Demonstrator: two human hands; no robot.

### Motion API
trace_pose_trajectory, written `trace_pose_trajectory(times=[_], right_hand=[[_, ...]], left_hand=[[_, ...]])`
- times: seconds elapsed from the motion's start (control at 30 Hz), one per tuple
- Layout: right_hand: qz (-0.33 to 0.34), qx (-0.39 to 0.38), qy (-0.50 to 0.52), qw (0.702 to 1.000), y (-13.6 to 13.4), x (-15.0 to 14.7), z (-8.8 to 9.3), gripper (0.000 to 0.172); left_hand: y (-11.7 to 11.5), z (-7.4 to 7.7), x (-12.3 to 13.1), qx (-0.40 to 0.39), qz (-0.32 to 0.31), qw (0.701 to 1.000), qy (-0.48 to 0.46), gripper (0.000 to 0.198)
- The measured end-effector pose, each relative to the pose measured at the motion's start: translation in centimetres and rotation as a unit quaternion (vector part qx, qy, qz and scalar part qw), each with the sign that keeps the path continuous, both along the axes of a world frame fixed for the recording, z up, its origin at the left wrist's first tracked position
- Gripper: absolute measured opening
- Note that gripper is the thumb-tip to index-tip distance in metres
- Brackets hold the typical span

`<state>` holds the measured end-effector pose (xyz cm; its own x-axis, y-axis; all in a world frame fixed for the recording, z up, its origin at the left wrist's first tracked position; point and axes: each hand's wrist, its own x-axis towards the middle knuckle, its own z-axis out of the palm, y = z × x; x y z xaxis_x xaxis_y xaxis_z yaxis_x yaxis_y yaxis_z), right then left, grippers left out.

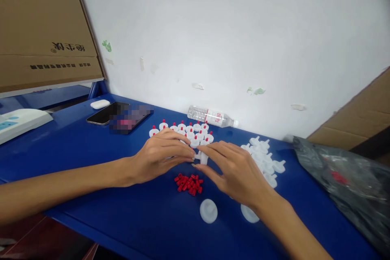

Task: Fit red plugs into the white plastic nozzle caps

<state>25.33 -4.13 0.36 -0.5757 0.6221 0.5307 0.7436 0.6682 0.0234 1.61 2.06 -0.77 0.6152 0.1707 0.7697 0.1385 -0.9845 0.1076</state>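
Note:
My left hand (pixel 161 155) and my right hand (pixel 234 168) meet fingertip to fingertip over a blue table (pixel 91 195). Together they pinch a small white plastic part (pixel 202 157) just above the surface. A little heap of red caps (pixel 189 183) lies directly below the fingers. Behind the hands stand several white parts fitted with red caps (pixel 189 131). To the right of my right hand lies a pile of bare white parts (pixel 265 160). Two white discs (pixel 209 211) rest near the front, one partly under my right wrist.
A clear water bottle (pixel 211 116) lies against the white wall. A phone (pixel 106 113) and a white earbud case (pixel 100 104) sit at the back left, next to a white device (pixel 18 122). A dark plastic bag (pixel 344 178) fills the right side. Cardboard boxes (pixel 42 28) stand left and right.

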Motion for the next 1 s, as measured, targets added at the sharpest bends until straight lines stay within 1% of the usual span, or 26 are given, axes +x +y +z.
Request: trace_pose_trajectory(times=[0.13,0.27,0.4,0.57,0.7,0.77,0.87,1.0], right_hand=[[0.000,0.006,0.005,1.000,0.0,-0.1,-0.1,0.030],[-0.003,0.043,0.021,0.999,-0.1,-0.2,0.0,0.029],[0.022,0.048,0.047,0.997,0.0,-0.2,0.0,0.029],[0.040,0.058,0.069,0.995,-0.1,-0.5,-0.3,0.032],[0.053,0.073,0.078,0.993,-0.4,-0.9,-0.4,0.034],[0.057,0.071,0.083,0.992,-0.5,-1.1,-0.3,0.034],[0.063,0.080,0.074,0.992,-0.7,-1.3,-0.1,0.034],[0.060,0.119,0.044,0.990,-1.0,-1.5,0.4,0.034]], left_hand=[[0.4,-0.1,-0.1,-0.016,0.003,1.000,-0.012,0.015],[0.6,0.0,-0.1,-0.009,-0.001,1.000,-0.013,0.015],[0.5,0.0,-0.1,-0.014,-0.006,1.000,-0.010,0.013],[0.8,-0.5,-0.1,-0.027,0.016,0.999,0.018,0.015],[0.8,-0.6,0.0,-0.089,-0.035,0.995,0.030,0.008],[0.5,-0.4,0.1,-0.125,-0.055,0.990,0.026,0.010],[-0.1,0.1,0.3,-0.155,-0.061,0.986,0.024,0.017],[-0.7,0.4,0.4,-0.163,-0.062,0.984,0.034,0.023]])
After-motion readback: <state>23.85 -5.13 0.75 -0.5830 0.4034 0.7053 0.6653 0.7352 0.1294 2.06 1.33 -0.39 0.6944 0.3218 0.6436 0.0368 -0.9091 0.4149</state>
